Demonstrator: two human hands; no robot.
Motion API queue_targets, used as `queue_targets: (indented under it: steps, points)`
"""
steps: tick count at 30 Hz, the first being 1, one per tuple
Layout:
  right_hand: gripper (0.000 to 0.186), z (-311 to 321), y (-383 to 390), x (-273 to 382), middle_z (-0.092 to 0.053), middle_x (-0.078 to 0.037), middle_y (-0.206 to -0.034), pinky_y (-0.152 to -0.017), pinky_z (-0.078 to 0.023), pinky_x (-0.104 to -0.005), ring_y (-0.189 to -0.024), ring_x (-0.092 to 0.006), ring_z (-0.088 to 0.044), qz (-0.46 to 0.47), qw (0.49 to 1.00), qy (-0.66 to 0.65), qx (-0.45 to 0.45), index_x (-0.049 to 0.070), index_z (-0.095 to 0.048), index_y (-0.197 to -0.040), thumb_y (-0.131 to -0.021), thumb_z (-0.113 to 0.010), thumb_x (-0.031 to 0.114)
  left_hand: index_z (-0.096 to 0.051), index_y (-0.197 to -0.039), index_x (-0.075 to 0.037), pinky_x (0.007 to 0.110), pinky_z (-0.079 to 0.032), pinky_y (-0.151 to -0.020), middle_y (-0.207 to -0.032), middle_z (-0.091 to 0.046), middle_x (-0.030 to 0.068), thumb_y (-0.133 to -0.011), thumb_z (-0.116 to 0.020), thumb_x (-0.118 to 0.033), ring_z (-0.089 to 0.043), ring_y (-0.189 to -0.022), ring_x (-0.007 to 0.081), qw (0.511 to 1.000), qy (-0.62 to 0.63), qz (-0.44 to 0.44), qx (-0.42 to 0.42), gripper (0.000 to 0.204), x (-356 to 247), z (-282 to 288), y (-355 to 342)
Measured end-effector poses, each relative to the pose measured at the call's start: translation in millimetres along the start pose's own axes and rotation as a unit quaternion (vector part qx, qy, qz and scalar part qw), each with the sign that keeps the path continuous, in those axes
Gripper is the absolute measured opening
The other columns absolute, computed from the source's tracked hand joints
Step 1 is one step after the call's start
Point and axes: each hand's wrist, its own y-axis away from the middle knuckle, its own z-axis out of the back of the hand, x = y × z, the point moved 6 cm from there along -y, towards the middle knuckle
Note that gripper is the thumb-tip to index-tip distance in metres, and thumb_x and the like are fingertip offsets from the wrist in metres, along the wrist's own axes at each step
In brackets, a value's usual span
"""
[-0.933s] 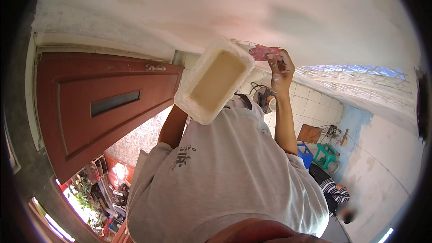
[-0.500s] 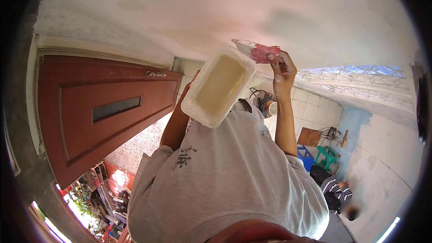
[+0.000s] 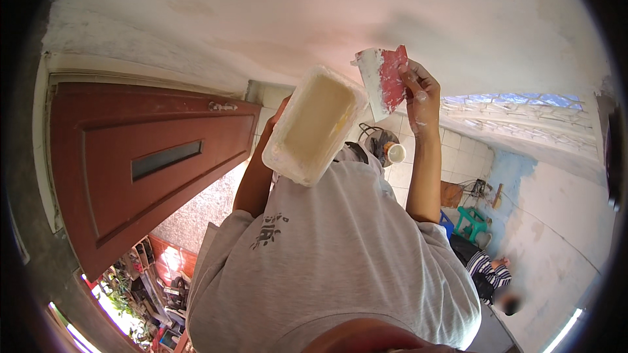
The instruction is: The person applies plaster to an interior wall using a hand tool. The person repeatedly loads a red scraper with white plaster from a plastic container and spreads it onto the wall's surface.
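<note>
1. With our right grip [image 3: 422,95] we pinch a red scraper [image 3: 393,78] between thumb and fingers; white smears mark the tool and the hand alike.
2. We have the scraper raised, its pale blade edge turned toward our left, just beside the right edge of a whitish tub [image 3: 314,127]. We cannot tell whether the two touch.
3. Our left grip [image 3: 281,110] is at the tub's far left edge, mostly hidden behind it, so we cannot tell how its fingers close.
4. We see the tub tilted, a rectangle with rounded corners, a rough, coated rim and a beige middle. It sits in front of our grey shirt [image 3: 333,248].
5. Above both hands we face a pale plastered surface [image 3: 261,13] with brownish and grey patches.
6. To our left we have a red-brown door [image 3: 104,157] with a narrow dark inset panel.
7. Beyond the right forearm, on white floor tiles [image 3: 456,157], we find a white cup [image 3: 395,153] beside a dark object with a looped cord.
8. Farther right we make out a brown board [image 3: 451,194], a green stool [image 3: 472,222], part of a blue stool [image 3: 447,223] and another person in a striped sleeve [image 3: 483,265].
</note>
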Motion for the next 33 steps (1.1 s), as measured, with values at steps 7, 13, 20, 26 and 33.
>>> queue_targets:
  steps: [7,13,20,26,33]
  points:
    - [0.037,-3.5,-3.6,-13.3,-0.073,-0.014,-0.107,-0.081,-0.057,-0.0262,-0.092,-0.0149,-0.070,-0.097,0.989,-0.083,0.073,-0.009,-0.062,-0.130,-0.094,-0.060,-0.002,-0.041,-0.156,-0.011,0.045,-0.052,-0.107,-0.146,-0.057,0.0117,-0.100,-0.027,-0.078,-0.059,-0.130,0.0273,1.000,-0.004,0.003,0.003,0.088,2.2,-4.9,-0.9]
    - [0.040,-17.7,4.2,-35.5,-0.072,-0.019,-0.113,-0.083,-0.059,-0.0266,-0.088,-0.0161,-0.072,-0.206,0.950,-0.092,0.216,-0.010,-0.062,-0.129,-0.090,-0.061,-0.003,-0.042,-0.156,-0.011,0.045,-0.053,-0.107,-0.146,-0.057,0.0116,-0.100,-0.027,-0.078,-0.059,-0.129,0.0272,1.000,-0.022,0.006,0.007,0.089,-2.5,-7.2,-6.4]
    - [0.034,-0.3,-12.8,-32.8,-0.073,-0.008,-0.101,-0.081,-0.051,-0.0263,-0.084,-0.0106,-0.065,-0.143,0.931,0.139,0.305,-0.003,-0.071,-0.120,-0.092,-0.075,0.016,-0.042,-0.156,-0.011,0.045,-0.053,-0.107,-0.146,-0.057,0.0114,-0.100,-0.027,-0.079,-0.060,-0.129,0.0271,0.999,-0.046,0.002,0.021,0.089,-11.3,-16.1,-24.8]
    - [0.025,22.8,-35.9,-4.8,-0.071,-0.006,-0.099,-0.075,-0.052,-0.0278,-0.084,-0.0116,-0.063,0.020,0.966,0.229,0.119,0.000,-0.069,-0.119,-0.097,-0.069,0.013,-0.042,-0.156,-0.011,0.044,-0.053,-0.106,-0.146,-0.057,0.0113,-0.100,-0.027,-0.079,-0.060,-0.129,0.0270,0.998,-0.055,-0.001,0.011,0.089,-9.4,-20.4,-27.4]
    - [0.025,18.5,-0.6,31.9,-0.071,-0.005,-0.096,-0.071,-0.053,-0.0254,-0.079,-0.0090,-0.062,0.126,0.979,0.048,-0.155,0.000,-0.064,-0.116,-0.103,-0.069,0.020,-0.042,-0.156,-0.012,0.044,-0.053,-0.106,-0.145,-0.057,0.0111,-0.099,-0.027,-0.080,-0.060,-0.129,0.0269,0.989,-0.123,-0.072,0.031,0.090,-19.9,-33.9,-56.5]
